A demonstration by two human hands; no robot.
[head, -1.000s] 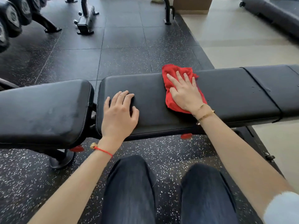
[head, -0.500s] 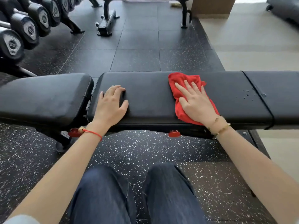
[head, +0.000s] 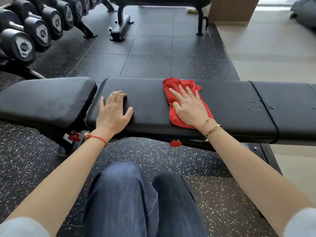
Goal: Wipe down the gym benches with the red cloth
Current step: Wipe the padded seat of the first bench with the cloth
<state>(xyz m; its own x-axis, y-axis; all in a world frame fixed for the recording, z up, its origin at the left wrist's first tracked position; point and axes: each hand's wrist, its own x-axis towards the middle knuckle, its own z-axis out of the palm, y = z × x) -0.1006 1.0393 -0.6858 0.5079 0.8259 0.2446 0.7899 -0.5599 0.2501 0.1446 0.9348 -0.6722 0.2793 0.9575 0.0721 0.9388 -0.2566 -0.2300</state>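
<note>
Flat and spread, the right hand point(head: 189, 106) presses its palm and all five straight fingers down on the red cloth point(head: 177, 98), pinching nothing; the single cloth lies crumpled on the long middle pad point(head: 150, 100) of the near bench, its far edge close to the pad's back edge and its near corner almost at the front edge. Two gold bracelets point(head: 211, 128) circle that wrist. Well apart to the left on the same pad, the left hand point(head: 113, 112) rests palm down with its thumb out to the side and its fingertips bent a little against the vinyl, holding nothing; one red string bracelet point(head: 97, 138) sits on its wrist. Counted along the near bench, three black cushions show: the separate seat pad point(head: 46, 100) on the left, parted from the middle pad by a narrow gap, the middle pad, and a right section point(head: 290, 106) marked off by a dark seam or strap. A scatter of small water droplets point(head: 253, 104) lies around that seam, too fine to count. Two red knobs point(head: 175, 143) show under the front edge of the frame. A second bench point(head: 159, 0) stands at the far side of the speckled rubber floor point(head: 150, 47), mostly cut off by the frame's top. On the rack at the upper left, about six dumbbell ends point(head: 24, 47) face the camera in a row, the farthest ones blurred together. Two knees in dark jeans point(head: 123, 199) fill the bottom centre, and pale tile floor point(head: 273, 48) lies to the right
</note>
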